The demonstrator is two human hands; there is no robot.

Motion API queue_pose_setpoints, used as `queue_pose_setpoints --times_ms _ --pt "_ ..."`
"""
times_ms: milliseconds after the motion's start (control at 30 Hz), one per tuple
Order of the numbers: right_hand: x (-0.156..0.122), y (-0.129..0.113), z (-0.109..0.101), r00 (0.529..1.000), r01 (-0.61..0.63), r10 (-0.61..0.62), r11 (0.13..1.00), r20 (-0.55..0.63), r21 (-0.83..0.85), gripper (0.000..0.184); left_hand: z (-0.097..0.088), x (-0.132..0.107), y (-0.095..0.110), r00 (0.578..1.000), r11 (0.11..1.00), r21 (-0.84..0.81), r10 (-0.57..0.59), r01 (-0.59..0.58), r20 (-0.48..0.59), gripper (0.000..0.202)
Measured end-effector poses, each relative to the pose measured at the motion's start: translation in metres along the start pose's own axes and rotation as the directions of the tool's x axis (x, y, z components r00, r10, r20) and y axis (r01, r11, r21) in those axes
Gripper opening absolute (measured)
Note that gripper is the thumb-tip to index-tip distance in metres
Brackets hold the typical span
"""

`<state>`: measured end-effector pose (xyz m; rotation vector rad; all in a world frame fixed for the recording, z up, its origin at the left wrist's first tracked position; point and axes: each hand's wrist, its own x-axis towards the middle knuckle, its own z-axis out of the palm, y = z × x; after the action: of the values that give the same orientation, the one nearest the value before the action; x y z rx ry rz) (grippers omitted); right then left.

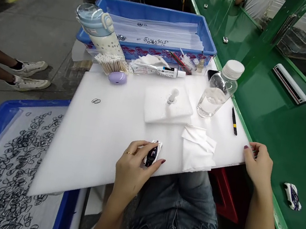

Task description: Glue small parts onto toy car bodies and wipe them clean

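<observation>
A small white toy car (152,154) with a dark top lies on the white foam board (99,148) near its front edge. My left hand (132,162) has thumb and fingers closed around it. My right hand (259,165) is at the board's right corner, thumb over the edge and fingers curled, partly hidden. Left of the right hand are a folded white cloth (198,150) and black tweezers (234,121). A foam pad (156,109) with a small clear nozzle-like piece (172,96) sits beyond the toy car. One thin black ring piece (96,101) lies on the left.
Behind stand a tilted blue-lidded bottle (97,25), cotton swabs (110,62), a purple case (117,78), a tube (160,71) and a clear bottle (215,94). Blue trays (159,12) hold black rings. On the right, a green conveyor (280,129) carries another toy car (292,196).
</observation>
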<state>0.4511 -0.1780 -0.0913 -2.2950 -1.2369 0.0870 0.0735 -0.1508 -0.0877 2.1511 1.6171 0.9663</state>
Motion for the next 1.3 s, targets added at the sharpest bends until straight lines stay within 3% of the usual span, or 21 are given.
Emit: queue_pose_setpoints --times_ms 300,400,467,567,667,767,867,933,1000,1133,1200,1300 --pt "-0.012 0.004 -0.003 0.999 -0.009 0.008 1.000 -0.045 -0.027 0.034 0.001 -0.002 0.001 1.000 0.999 -0.028 -0.018 0.018 -0.001 0.032" --pt "-0.019 -0.015 -0.006 0.986 0.071 -0.089 0.990 -0.144 -0.123 0.029 -0.007 0.001 -0.003 0.998 0.998 -0.062 -0.024 0.028 0.061 0.041" --pt "-0.025 -0.042 -0.004 0.952 0.202 -0.222 0.973 -0.208 -0.114 0.025 -0.018 0.008 -0.009 0.981 0.988 -0.150 -0.002 0.032 0.192 0.049" --pt "-0.036 -0.089 0.009 0.906 0.421 -0.417 0.904 -0.068 0.068 0.026 -0.035 0.023 -0.020 0.903 0.950 -0.309 0.096 0.043 0.419 0.058" --pt "-0.040 -0.117 0.027 0.849 0.488 -0.509 0.859 0.145 0.159 0.037 -0.041 0.035 -0.026 0.839 0.932 -0.358 0.146 0.061 0.524 0.058" --pt "-0.029 -0.117 0.034 0.810 0.524 -0.549 0.836 0.207 0.167 0.036 -0.035 0.035 -0.024 0.864 0.941 -0.332 0.109 0.070 0.492 0.051" --pt "-0.008 -0.113 0.022 0.810 0.583 -0.580 0.812 0.081 -0.011 0.031 -0.025 0.028 -0.018 0.913 0.956 -0.292 0.083 0.041 0.400 0.051" --pt "0.002 -0.124 0.012 0.808 0.583 -0.588 0.807 -0.040 -0.097 0.029 -0.020 0.023 -0.014 0.937 0.965 -0.262 0.090 0.001 0.337 0.055" --pt "0.004 -0.150 0.008 0.792 0.609 -0.607 0.792 -0.060 0.040 0.032 -0.016 0.020 -0.011 0.953 0.971 -0.234 0.110 -0.043 0.281 0.057" --pt "0.005 -0.215 0.032 0.690 0.570 -0.713 0.641 0.125 0.514 0.041 -0.010 0.017 -0.001 0.975 0.978 -0.199 0.107 -0.067 0.195 0.056" --pt "0.012 -0.238 0.050 0.651 0.529 -0.719 0.659 0.243 0.535 0.031 -0.006 0.017 0.006 0.980 0.974 -0.222 0.092 -0.052 0.174 0.053" --pt "0.027 -0.252 0.064 0.657 0.464 -0.651 0.747 0.380 0.477 0.034 -0.001 0.017 0.016 0.987 0.965 -0.263 0.036 0.007 0.157 0.047"
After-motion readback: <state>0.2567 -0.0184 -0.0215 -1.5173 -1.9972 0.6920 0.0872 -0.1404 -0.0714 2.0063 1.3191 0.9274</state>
